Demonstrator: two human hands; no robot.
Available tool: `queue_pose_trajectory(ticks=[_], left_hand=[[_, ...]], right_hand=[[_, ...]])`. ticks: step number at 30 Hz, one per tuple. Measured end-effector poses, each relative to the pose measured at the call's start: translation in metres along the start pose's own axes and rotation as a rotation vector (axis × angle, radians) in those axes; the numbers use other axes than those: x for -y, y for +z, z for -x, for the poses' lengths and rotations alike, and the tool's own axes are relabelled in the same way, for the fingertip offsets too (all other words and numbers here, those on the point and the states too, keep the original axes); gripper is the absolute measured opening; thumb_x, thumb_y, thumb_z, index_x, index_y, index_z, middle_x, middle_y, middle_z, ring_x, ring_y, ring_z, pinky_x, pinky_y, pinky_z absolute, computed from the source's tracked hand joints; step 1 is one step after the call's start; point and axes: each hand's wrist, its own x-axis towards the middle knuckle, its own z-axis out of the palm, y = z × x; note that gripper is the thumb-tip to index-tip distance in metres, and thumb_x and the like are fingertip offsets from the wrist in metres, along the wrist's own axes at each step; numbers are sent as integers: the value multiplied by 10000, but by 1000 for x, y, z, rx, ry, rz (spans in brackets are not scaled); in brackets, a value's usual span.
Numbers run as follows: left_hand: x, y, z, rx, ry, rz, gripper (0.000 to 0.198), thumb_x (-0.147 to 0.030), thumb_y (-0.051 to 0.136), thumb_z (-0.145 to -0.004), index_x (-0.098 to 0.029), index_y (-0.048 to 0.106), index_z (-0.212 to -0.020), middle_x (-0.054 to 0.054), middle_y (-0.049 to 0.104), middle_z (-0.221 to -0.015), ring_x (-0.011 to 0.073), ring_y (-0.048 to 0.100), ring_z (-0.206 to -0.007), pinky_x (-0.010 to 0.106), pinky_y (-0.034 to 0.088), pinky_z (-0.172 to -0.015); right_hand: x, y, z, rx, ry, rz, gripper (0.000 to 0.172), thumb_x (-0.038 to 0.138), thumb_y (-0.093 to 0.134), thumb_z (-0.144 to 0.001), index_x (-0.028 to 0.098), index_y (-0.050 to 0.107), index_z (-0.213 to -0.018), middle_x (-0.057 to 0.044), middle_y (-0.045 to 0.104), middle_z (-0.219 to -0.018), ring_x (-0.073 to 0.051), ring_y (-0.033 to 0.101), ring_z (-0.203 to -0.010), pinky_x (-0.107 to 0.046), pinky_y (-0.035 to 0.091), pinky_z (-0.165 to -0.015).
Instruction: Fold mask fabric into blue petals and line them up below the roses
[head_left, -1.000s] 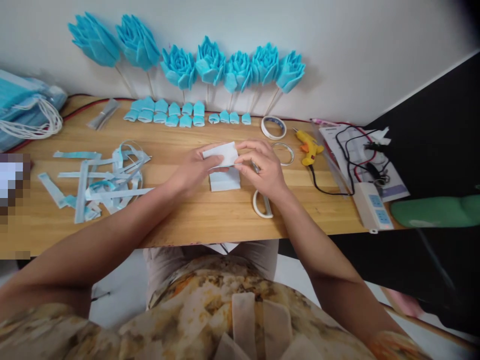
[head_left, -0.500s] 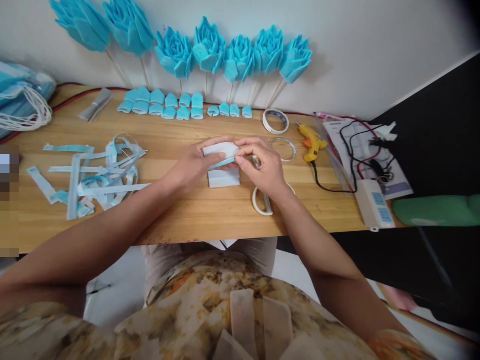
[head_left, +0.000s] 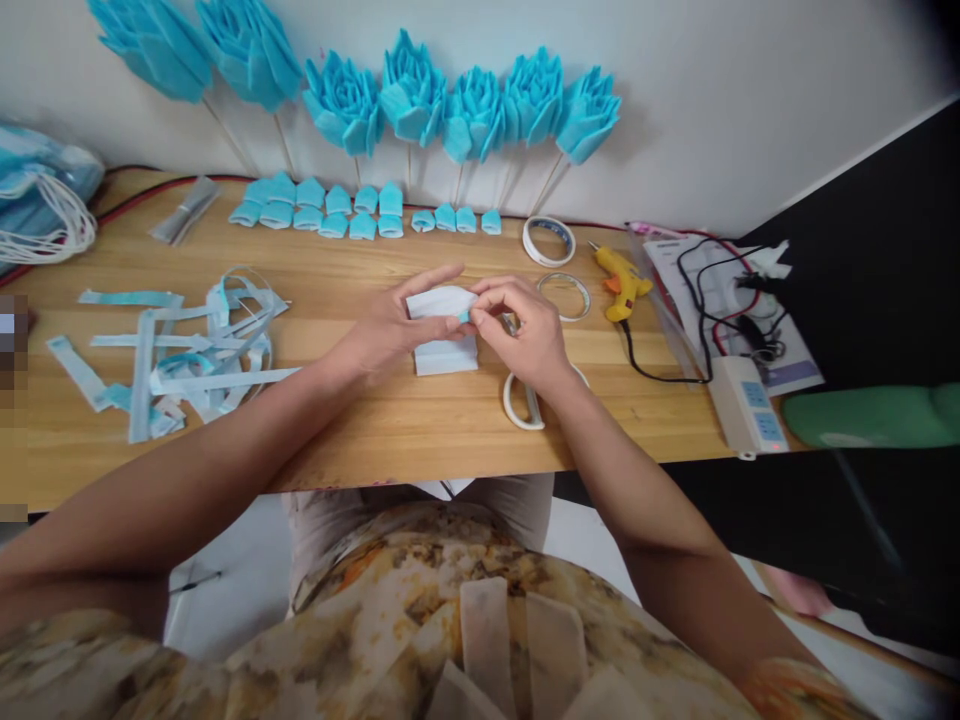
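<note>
My left hand [head_left: 386, 332] holds a small piece of soft fabric [head_left: 439, 303], white on top with a light-blue edge. Its thumb presses along the near edge while the index finger is stretched out behind. The thumb and fingertips of my right hand [head_left: 521, 318] pinch the right-hand corner of that piece. Just below, a flat white fabric piece [head_left: 446, 358] lies on the wooden table [head_left: 375, 430]. A white ring [head_left: 517, 405] shows partly beneath my right wrist. Something small and shiny by my right palm is too hidden to name.
Blue fabric flowers [head_left: 412, 90] on sticks lean against the wall. Small folded blue pieces [head_left: 330, 222] line the back. Cut strips [head_left: 142, 370] lie left. Tape rolls [head_left: 549, 240], a yellow glue gun [head_left: 622, 280], a power strip [head_left: 742, 400] and a green bottle [head_left: 870, 417] are right.
My left index finger has lifted and straightened away from the fabric. The near edge of the piece has been turned, and less blue shows. My right hand keeps its pinch at the corner.
</note>
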Motion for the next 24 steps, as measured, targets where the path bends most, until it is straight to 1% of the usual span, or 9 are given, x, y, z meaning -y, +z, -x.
queue_pose_trajectory(ticks=[2,4,7,10,12,14,18,20,24], left_hand=[[0,-1,0,-10,-1,-33,798,-301,861,-768,-201,558,-1499,90,778,-1168,313,757,-1113,481,579,-1040],[-1,-1,1,-25,11,-52,784,-284,829,-794,-203,542,-1518,87,777,-1176,308,769,-1085,469,586,-1024],[-6,0,4,-46,30,-92,800,-278,800,-819,-208,500,-1557,81,789,-1142,292,785,-1031,447,592,-1004],[-10,1,6,-34,8,-157,803,-275,781,-840,-211,473,-1579,74,808,-1066,290,785,-1022,430,592,-989],[-11,2,6,-19,-12,-187,799,-256,770,-842,-218,469,-1581,67,813,-1043,290,782,-1027,422,592,-977],[-10,2,5,-21,-15,-191,798,-227,772,-827,-215,483,-1571,67,812,-1049,294,780,-1025,415,594,-960],[-8,4,4,-49,-8,-153,800,-170,775,-803,-186,503,-1556,74,809,-1000,321,765,-1068,415,590,-943],[-8,4,3,-49,-8,-147,809,-161,779,-799,-175,499,-1557,69,807,-928,320,764,-1067,410,585,-936],[-8,0,0,-50,1,-196,702,-285,834,-792,-186,605,-1447,54,796,-844,245,775,-843,363,590,-846]], right_hand=[[1,0,0,1,17,-31,83,253,643,-908,232,663,-831,-62,755,-1057,-211,687,-1025,-354,564,-815],[2,-1,-1,14,110,-98,82,303,648,-913,232,678,-885,-54,750,-1079,-206,684,-1034,-342,566,-817],[2,-6,-3,42,312,-258,224,439,634,-950,237,693,-1027,-37,746,-1090,-188,688,-1016,-328,566,-836],[0,-10,-3,123,390,-376,373,580,602,-962,228,717,-1009,-26,751,-1000,-180,691,-965,-330,562,-873],[-2,-10,-3,203,388,-407,410,617,625,-936,223,727,-982,-23,752,-967,-181,693,-932,-334,566,-871],[-3,-8,-2,231,340,-371,356,567,711,-884,226,727,-985,-22,753,-982,-182,693,-911,-335,574,-842],[-1,-3,-1,136,121,-167,99,327,749,-854,243,714,-894,-25,759,-1003,-187,686,-923,-362,568,-866],[1,-2,-1,106,69,-119,50,283,712,-875,247,699,-844,-25,760,-988,-192,687,-950,-374,560,-890],[-3,-2,0,38,189,-170,97,329,698,-878,238,664,-876,-7,719,-917,-162,657,-838,-315,549,-757]])
